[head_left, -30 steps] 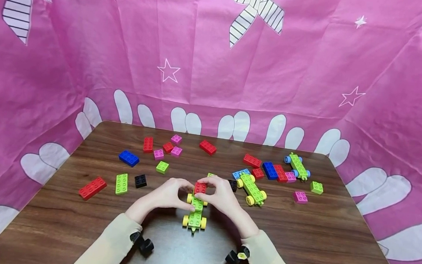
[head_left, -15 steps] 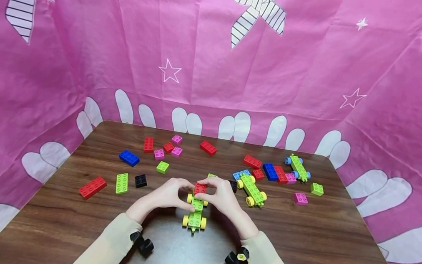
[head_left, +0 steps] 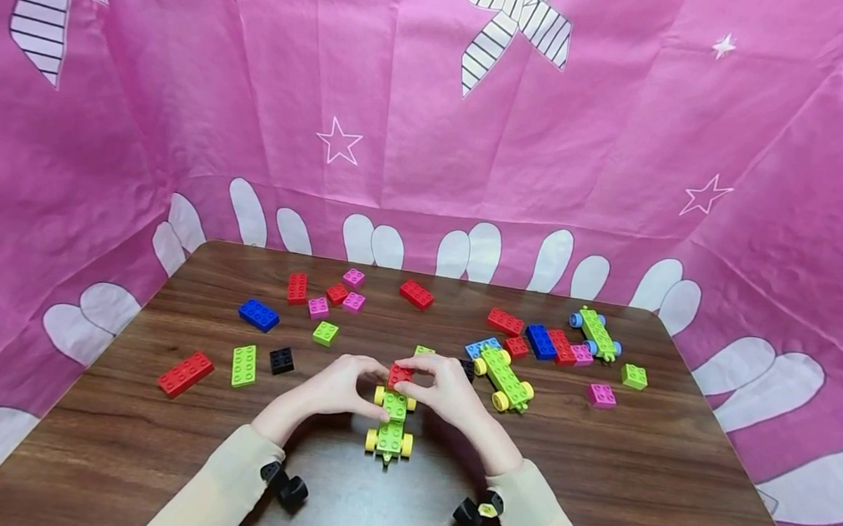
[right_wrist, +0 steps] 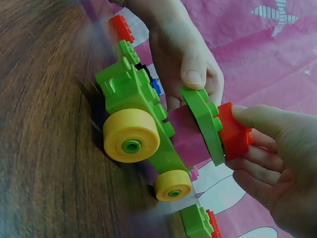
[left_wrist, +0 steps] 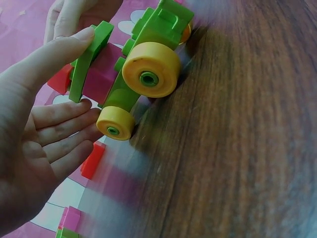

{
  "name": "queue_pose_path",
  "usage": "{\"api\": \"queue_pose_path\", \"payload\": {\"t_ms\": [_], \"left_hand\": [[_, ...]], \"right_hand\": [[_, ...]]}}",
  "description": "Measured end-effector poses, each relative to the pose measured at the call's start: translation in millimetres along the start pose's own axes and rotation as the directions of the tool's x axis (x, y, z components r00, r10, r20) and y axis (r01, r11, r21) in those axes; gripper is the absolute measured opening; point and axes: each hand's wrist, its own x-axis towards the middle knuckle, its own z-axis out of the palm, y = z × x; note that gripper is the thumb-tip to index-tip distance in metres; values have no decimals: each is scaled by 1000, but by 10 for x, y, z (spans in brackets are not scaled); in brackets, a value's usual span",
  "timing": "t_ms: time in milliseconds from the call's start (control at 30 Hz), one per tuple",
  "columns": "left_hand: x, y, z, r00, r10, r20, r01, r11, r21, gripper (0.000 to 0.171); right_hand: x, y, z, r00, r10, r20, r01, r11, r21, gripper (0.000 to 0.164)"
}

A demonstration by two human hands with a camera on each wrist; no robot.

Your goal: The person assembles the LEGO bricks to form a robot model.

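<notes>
Front and centre in the head view stands a lime-green toy car base (head_left: 389,441) with yellow wheels (left_wrist: 151,69). A pink brick (right_wrist: 187,136) sits on it, topped by a lime-green plate with a curved underside (right_wrist: 205,124). My left hand (head_left: 341,385) holds that plate, thumb on its near end and fingers by its far end. With thumb and fingers my right hand (head_left: 435,385) pinches a red brick (right_wrist: 234,130) at the top of the plate. In the right wrist view the red brick is slightly tilted against the plate.
Right of the hands stands another green car base with yellow wheels (head_left: 503,379); a blue-wheeled one (head_left: 596,333) is farther back. Loose bricks lie around, including a long red brick (head_left: 185,374), a green brick (head_left: 243,365) and a black brick (head_left: 281,360) on the left.
My right thumb and the red brick have shifted very slightly, showing more of the brick's near side. The left hand and car base stay in place.
</notes>
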Motion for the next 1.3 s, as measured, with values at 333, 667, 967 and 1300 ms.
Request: {"api": "queue_pose_path", "payload": {"t_ms": [333, 667, 967, 1300], "left_hand": [[-11, 1, -4, 1000, 6, -1, -6, 1000, 5, 56], [-1, 3, -17, 1000, -2, 1, 2, 1000, 1, 56], [11, 0, -28, 1000, -1, -8, 1, 1000, 4, 57], [30, -14, -2, 1000, 6, 0, -6, 1000, 8, 56]], "right_hand": [[22, -5, 14, 998, 35, 43, -36, 999, 20, 31], [39, -18, 4, 996, 73, 59, -76, 996, 48, 31], [53, -22, 17, 996, 77, 48, -79, 996, 34, 30], [33, -36, 11, 995, 95, 38, -96, 995, 28, 30]]}}
